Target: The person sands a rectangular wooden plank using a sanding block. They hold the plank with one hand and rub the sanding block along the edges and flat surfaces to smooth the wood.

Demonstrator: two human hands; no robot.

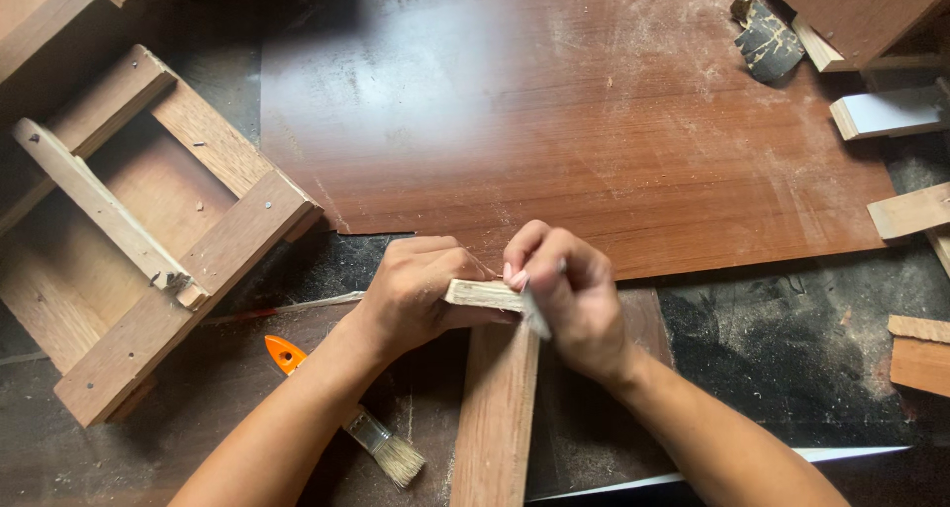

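A left hand (411,294) clamps its fingers on a stiff, light, pale wooden strip (482,294) at six o'clock on the table (594,121) — best gripped mid-length — right hand (574,299) closed on a thin tool.

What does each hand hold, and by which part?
Left hand grips the wooden strip at its far end. Right hand pinches a thin pale tool there; its kind is unclear.

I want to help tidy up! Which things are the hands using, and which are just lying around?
In use: wooden plank, small wood piece, left hand, right hand.

Lying about: paintbrush, wooden frame, brown board, wood offcuts, sandpaper scrap.
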